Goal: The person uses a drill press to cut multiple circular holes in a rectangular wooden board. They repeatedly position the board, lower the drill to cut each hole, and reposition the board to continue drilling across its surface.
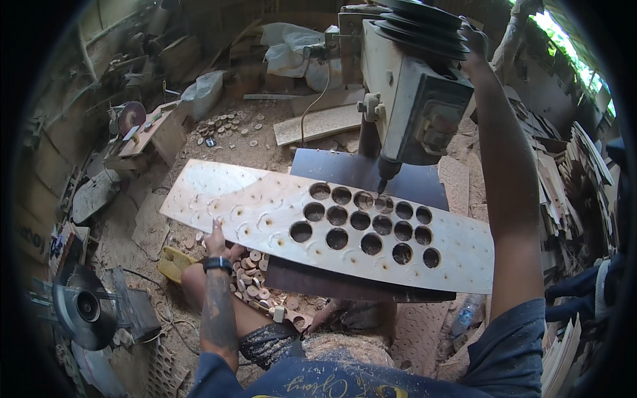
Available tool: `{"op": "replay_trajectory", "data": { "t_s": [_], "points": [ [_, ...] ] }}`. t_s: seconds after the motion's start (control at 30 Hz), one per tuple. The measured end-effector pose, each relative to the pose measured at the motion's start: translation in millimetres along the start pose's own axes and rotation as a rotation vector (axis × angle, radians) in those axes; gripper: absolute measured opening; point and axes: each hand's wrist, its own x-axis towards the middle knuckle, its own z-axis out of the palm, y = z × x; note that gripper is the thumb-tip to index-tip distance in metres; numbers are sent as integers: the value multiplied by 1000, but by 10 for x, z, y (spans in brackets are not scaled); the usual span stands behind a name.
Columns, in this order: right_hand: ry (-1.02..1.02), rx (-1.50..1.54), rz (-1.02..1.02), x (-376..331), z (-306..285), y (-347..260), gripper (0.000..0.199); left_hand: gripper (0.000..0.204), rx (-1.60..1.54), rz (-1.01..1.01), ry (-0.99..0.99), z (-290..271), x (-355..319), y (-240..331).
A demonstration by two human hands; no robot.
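A long pale wooden board (265, 199) lies slantwise across a dark table (318, 285). Several round holes pierce its middle and right part; faint circles and small dark dots mark the rest. My left hand (220, 242) grips the board's near edge toward its left end, thumb on top, fingers partly hidden underneath. Over the far row of holes stands a drill press (391, 99), its chuck and bit (387, 174) pointing down at the board. My right hand (475, 43) is raised beside the black stepped pulley (424, 30), fingers curled; what it holds is hidden.
Cut wooden discs (249, 278) lie below the board's near edge, more on the sawdust-covered floor behind. At left stand a circular blade (85, 305) and a small wooden stand with a disc wheel (131, 118). Wood strips (584, 179) pile up at right, near a plastic bottle (464, 318).
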Motion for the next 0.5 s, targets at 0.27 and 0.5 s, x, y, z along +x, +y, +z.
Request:
{"op": "replay_trajectory", "data": {
  "t_s": [0.27, 0.5],
  "points": [
    [2, -273, -83, 132, 531, 40, 39, 44, -60, 9, 6, -372, -216, -140],
    [-79, -431, -80, -70, 829, -29, 50, 48, -68, 45, 72, -319, -488, -150]
  ]
}}
